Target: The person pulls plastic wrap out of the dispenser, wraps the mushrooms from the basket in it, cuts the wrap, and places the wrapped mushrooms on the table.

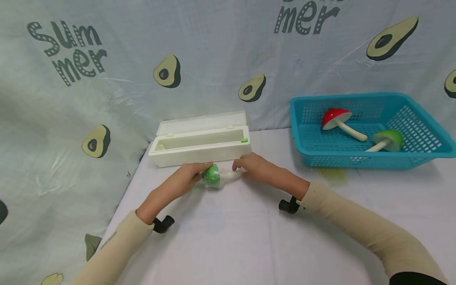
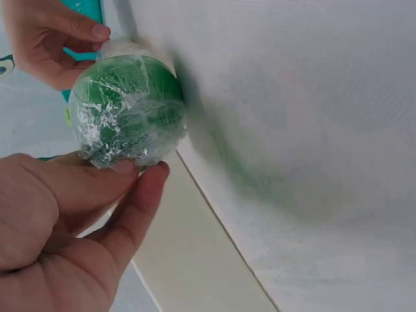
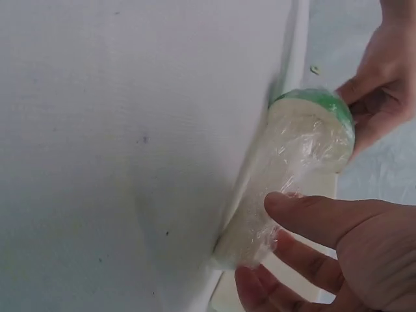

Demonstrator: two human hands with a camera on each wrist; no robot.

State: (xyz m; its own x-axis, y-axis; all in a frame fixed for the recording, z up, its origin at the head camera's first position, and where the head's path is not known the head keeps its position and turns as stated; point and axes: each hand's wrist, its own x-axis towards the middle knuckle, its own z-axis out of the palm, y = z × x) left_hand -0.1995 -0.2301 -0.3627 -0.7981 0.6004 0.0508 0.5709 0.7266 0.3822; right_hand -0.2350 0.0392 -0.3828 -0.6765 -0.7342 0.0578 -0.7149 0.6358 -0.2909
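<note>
A toy mushroom with a green cap (image 1: 211,176), wrapped in clear plastic film, is held sideways between both hands, just in front of the white box. At the cap end, my left hand (image 1: 185,179) pinches the film-covered top between thumb and fingertips; the left wrist view shows the crinkled film (image 2: 127,120) there. My right hand (image 1: 259,168) is at the pale stem (image 3: 260,208), its thumb on the near side and its curled fingers by the stem's lower end. Film covers the stem too.
Behind the hands stands a long white box (image 1: 199,152) with its lid (image 1: 203,120) raised and a green tab at its right end. A blue basket (image 1: 356,159) at the right holds a red-capped mushroom (image 1: 336,116) and a light-green-capped mushroom (image 1: 392,139). A printed cloth (image 1: 210,35) hangs behind.
</note>
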